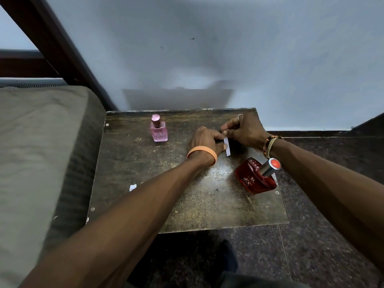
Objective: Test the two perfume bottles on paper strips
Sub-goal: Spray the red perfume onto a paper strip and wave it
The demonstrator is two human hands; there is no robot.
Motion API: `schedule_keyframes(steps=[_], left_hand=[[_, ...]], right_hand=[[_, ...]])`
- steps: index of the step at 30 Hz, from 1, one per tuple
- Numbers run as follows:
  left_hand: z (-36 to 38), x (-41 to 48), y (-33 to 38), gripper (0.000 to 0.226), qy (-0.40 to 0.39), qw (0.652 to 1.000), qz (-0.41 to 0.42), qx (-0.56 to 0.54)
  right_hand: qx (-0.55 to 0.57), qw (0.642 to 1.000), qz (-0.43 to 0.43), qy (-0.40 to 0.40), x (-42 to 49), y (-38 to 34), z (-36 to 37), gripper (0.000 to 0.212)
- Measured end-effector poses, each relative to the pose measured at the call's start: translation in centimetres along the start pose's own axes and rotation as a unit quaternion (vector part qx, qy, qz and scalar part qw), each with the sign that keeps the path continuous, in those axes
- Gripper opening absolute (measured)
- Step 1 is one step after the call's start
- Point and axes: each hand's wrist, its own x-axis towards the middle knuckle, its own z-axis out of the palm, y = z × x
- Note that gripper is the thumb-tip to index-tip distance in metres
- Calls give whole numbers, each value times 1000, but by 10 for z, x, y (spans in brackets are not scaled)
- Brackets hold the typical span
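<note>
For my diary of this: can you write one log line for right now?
left hand: pinches strip | right hand: pinches strip | pink bottle: capped, untouched, far left | red bottle: capped, untouched, near right

Strip [228, 146] sits between far-left bottle [159, 130] and near-right bottle [254, 178].

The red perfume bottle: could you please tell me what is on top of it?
A silver cap with an orange-red end sits on the red perfume bottle. Whatever sprayer lies beneath the cap is covered and cannot be seen.
</note>
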Motion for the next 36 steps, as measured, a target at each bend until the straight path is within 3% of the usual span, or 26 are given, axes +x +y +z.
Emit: schedule_keyframes(steps=[13,36], left_hand=[[10,6,1,37,15,999,-35,2],[10,10,-3,41,-11,999,2,33]], right_hand=[[-7,1000,12,13,-6,3,-2,9],[-44,999,3,13,-14,2,-5,10]])
